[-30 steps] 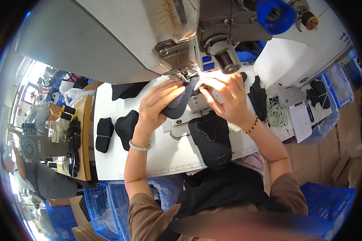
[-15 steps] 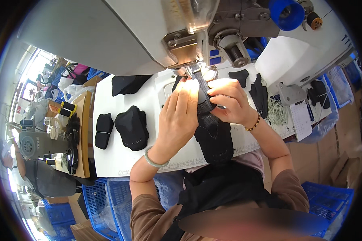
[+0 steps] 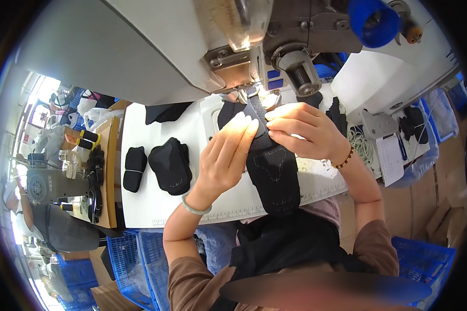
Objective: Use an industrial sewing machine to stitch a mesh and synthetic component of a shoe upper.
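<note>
A long black fabric piece (image 3: 275, 181) with pale chalk-like marks runs from under the lit needle area of a sewing machine (image 3: 155, 49) toward my body. A dark grey textured strip (image 3: 259, 145) lies along its upper part. My left hand (image 3: 224, 155) has its fingers pressed together with the tips on the piece's left side; its thumb is hidden. My right hand (image 3: 308, 133) is closed on the strip's right edge, thumb below the fingers. Both hands are just in front of the metal presser foot (image 3: 241, 96).
On the white table (image 3: 213, 205), a black stack (image 3: 170, 166) and a tied black bundle (image 3: 135, 169) lie at left. Pale cord (image 3: 359, 145) and a paper sheet (image 3: 388, 159) lie at right. Blue crates (image 3: 127, 264) stand below. At far left a person (image 3: 62, 228) works by another machine.
My left hand has drawn back slightly toward me and left, baring more of the fabric by the needle. My right hand has moved slightly right and nearer me.
</note>
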`<act>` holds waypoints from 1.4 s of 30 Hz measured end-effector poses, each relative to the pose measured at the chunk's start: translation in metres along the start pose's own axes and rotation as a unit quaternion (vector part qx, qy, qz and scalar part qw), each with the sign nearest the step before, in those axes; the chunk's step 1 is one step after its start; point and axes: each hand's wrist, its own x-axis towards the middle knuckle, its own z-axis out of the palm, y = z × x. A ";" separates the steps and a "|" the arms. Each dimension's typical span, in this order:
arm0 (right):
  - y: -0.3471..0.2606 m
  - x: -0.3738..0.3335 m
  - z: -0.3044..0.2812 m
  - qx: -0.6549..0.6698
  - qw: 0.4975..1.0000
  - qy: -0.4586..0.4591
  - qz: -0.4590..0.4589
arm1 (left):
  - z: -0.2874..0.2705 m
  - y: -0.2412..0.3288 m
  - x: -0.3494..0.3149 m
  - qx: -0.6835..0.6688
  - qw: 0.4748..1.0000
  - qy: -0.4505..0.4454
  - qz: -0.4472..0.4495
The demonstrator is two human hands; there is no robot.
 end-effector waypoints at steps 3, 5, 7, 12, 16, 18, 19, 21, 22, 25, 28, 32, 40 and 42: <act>0.002 0.000 0.003 -0.015 1.000 0.018 -0.001 | 0.000 -0.004 0.001 0.001 1.000 0.002 0.010; 0.004 -0.001 0.003 -0.024 1.000 0.010 -0.007 | 0.003 -0.007 0.002 0.002 1.000 0.004 0.012; 0.005 -0.001 0.003 -0.027 1.000 0.004 -0.006 | 0.005 -0.011 0.001 0.002 1.000 0.009 0.013; 0.004 -0.001 0.005 -0.045 0.999 -0.019 0.003 | 0.011 -0.025 -0.002 -0.020 0.999 0.018 0.018; 0.000 0.002 0.009 -0.066 0.997 -0.029 0.029 | 0.018 -0.037 -0.003 -0.046 0.998 0.031 0.017; -0.002 0.003 0.012 -0.065 0.996 -0.040 0.040 | 0.023 -0.042 -0.004 -0.050 0.997 0.060 0.024; -0.003 0.004 0.014 -0.073 0.995 -0.031 0.055 | 0.025 -0.043 -0.006 -0.050 0.997 0.061 0.023; -0.003 0.004 0.016 -0.081 0.994 -0.022 0.071 | 0.028 -0.045 -0.007 -0.043 0.996 0.079 0.015; -0.003 0.004 0.017 -0.084 0.992 -0.023 0.087 | 0.031 -0.046 -0.008 -0.046 0.996 0.078 0.015; -0.006 0.003 0.020 -0.089 0.989 -0.015 0.119 | 0.035 -0.048 -0.006 -0.032 0.995 0.089 0.003; -0.010 0.001 0.023 -0.103 0.985 -0.014 0.138 | 0.035 -0.052 -0.007 -0.067 0.993 0.096 -0.012; -0.012 0.000 0.028 -0.117 0.980 -0.004 0.161 | 0.029 -0.071 -0.018 -0.242 0.952 0.073 -0.174; -0.010 0.001 0.031 -0.077 0.980 0.034 0.182 | 0.061 -0.139 -0.008 -0.639 0.524 -0.129 -0.549; -0.009 0.002 0.030 -0.072 0.978 0.041 0.189 | 0.054 -0.133 -0.007 -0.640 0.509 -0.144 -0.558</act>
